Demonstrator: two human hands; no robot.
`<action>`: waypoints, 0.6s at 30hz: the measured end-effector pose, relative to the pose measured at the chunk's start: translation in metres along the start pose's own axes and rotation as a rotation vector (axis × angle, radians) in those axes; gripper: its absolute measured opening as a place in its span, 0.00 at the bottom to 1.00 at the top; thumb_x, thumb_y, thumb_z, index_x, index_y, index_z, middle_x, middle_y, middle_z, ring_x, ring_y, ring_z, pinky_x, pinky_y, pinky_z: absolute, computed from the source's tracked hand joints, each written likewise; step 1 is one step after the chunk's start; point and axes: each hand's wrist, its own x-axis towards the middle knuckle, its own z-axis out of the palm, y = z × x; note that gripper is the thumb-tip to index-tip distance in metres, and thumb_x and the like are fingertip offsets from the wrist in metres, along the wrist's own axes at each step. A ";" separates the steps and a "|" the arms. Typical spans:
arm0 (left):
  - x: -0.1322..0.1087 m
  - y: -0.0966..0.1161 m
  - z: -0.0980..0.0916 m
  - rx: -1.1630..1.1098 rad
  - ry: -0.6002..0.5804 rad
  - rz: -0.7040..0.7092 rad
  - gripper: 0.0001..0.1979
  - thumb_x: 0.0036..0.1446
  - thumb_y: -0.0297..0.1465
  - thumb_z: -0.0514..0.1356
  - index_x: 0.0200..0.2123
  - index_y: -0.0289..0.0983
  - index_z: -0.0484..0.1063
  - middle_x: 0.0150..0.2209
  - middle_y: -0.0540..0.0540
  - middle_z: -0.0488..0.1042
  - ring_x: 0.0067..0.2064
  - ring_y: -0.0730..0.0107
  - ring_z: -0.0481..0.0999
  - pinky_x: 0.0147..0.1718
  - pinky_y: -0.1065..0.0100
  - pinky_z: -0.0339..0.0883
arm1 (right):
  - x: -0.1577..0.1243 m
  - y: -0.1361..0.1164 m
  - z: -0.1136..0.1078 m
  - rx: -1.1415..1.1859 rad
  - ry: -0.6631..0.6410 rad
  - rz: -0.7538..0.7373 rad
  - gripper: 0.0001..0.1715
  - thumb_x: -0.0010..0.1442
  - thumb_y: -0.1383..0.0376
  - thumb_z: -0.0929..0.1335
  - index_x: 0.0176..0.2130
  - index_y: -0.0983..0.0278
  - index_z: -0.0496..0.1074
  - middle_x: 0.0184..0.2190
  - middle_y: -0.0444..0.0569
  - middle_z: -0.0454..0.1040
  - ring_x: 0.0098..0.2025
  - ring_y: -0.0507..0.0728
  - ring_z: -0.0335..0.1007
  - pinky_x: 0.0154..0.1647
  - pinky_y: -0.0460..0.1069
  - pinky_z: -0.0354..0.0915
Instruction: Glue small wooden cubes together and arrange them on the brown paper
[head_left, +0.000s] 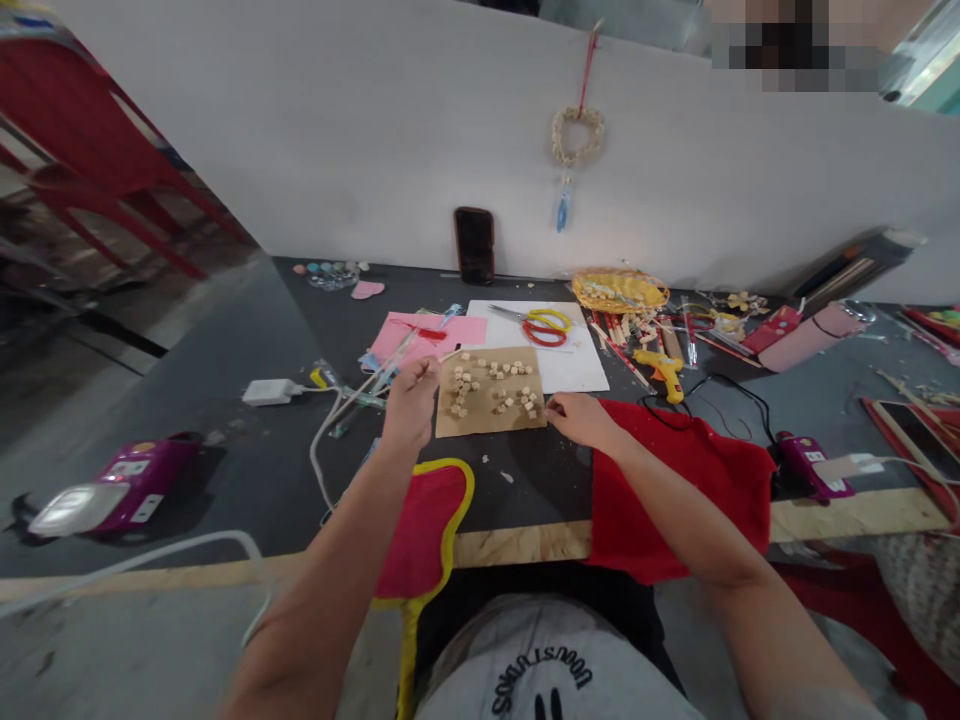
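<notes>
My left hand [411, 398] is closed in a pinch on a thin wooden stick [450, 355] that points right, over the left edge of a brown cardboard sheet [480, 418]. Several small pale wooden cubes [495, 388] lie scattered on that sheet. At the sheet's lower right corner rests my right hand [579, 416], fingers curled against the edge; whether it holds anything is hidden. A red cloth [679, 470] lies under my right forearm. A red heart-shaped piece with yellow trim [427, 520] lies under my left forearm.
Red and yellow scissors [541, 325] lie on white paper [577, 370]. Pink paper [420, 335], a yellow glue gun [661, 372], a yellow basket [619, 290], a black phone [474, 245], a white charger [270, 391], purple devices [112, 485] [810, 462] surround the sheet.
</notes>
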 end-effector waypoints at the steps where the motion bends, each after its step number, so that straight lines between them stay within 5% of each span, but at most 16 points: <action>1: 0.000 -0.002 0.002 -0.041 -0.014 -0.035 0.13 0.47 0.40 0.63 0.24 0.37 0.65 0.25 0.51 0.65 0.28 0.73 0.63 0.27 0.71 0.58 | 0.001 -0.001 0.001 -0.003 -0.001 0.006 0.14 0.63 0.58 0.64 0.40 0.62 0.75 0.40 0.51 0.80 0.42 0.58 0.75 0.38 0.47 0.61; 9: -0.008 0.001 0.017 -0.231 -0.124 -0.203 0.14 0.42 0.37 0.67 0.25 0.37 0.67 0.23 0.53 0.65 0.26 0.76 0.65 0.26 0.74 0.62 | 0.001 -0.002 0.001 0.020 -0.015 0.026 0.14 0.62 0.58 0.65 0.39 0.62 0.76 0.40 0.50 0.80 0.43 0.57 0.75 0.38 0.47 0.61; 18: -0.004 -0.005 0.019 -0.108 -0.173 -0.035 0.11 0.44 0.36 0.64 0.25 0.37 0.66 0.23 0.53 0.64 0.26 0.75 0.62 0.27 0.73 0.57 | -0.008 0.006 -0.006 0.078 -0.017 0.009 0.13 0.63 0.59 0.65 0.42 0.63 0.76 0.41 0.49 0.80 0.43 0.55 0.75 0.40 0.45 0.62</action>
